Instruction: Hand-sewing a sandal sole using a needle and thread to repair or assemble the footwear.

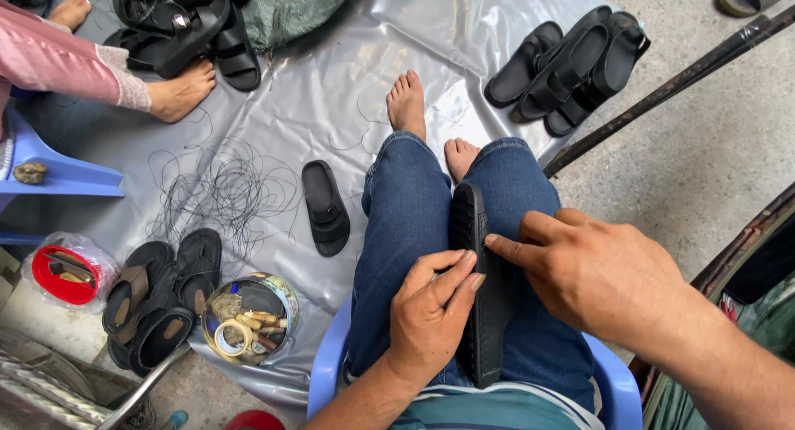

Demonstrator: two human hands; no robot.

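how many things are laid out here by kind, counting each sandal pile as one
Black rubber sandal held on edge between the knees, under the left hand and right hand: 1
Single black sandal lying on the grey sheet: 1
Piles of black sandals: 3
Round tin of small tools: 1
Red round lidded tub in a clear bag: 1
Tangle of black thread: 1
Total: 8

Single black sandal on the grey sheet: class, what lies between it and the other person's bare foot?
In the head view, loose black thread lies between the sandal and the foot.
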